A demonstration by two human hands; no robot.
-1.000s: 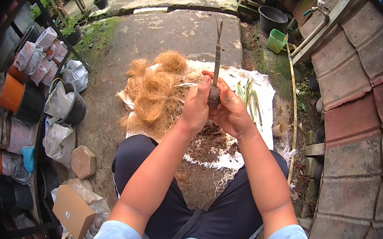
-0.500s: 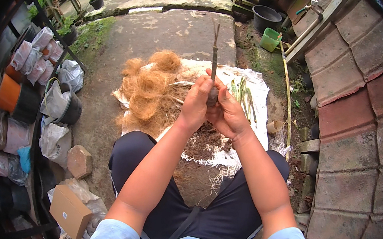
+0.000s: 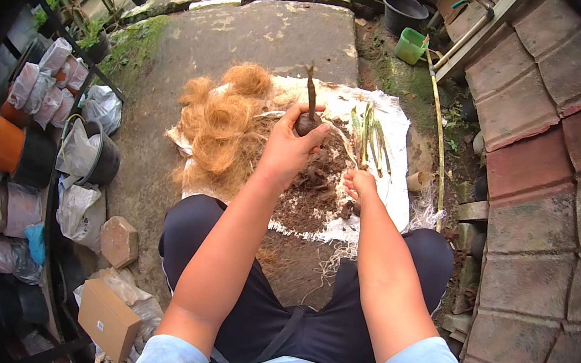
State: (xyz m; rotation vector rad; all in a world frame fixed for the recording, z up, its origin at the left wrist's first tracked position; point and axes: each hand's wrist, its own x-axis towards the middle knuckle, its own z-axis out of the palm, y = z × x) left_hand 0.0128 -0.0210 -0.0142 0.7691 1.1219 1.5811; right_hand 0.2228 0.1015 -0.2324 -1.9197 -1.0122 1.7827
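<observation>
In my left hand point(image 3: 286, 145) is a bare brown plant cutting point(image 3: 311, 91), held upright by the dark soil ball point(image 3: 306, 124) around its base. Thumb and fingers wrap the ball from both sides. A pale, thin strip point(image 3: 344, 142) runs from beside the ball down to my right hand point(image 3: 360, 185), whose fingers are pinched on its lower end. Below both hands, loose brown soil point(image 3: 306, 198) lies heaped on a white sack point(image 3: 400, 147). Tangled coconut fibre point(image 3: 218, 127) covers the sack's left side, and long green-and-yellow leaves point(image 3: 371, 137) lie at its right.
Bagged pots point(image 3: 21, 151) and a black bucket point(image 3: 103, 156) stand on the left, near a cardboard box point(image 3: 106, 322). Roof tiles point(image 3: 529, 223) line the right side. A yellowish pole point(image 3: 437, 119), green container point(image 3: 411, 46) and black basin point(image 3: 404, 14) sit farther off.
My hands have parted. The right has come down and toward me, drawing the pale strip out, while the left keeps the soil ball. The cutting now tilts more away from me.
</observation>
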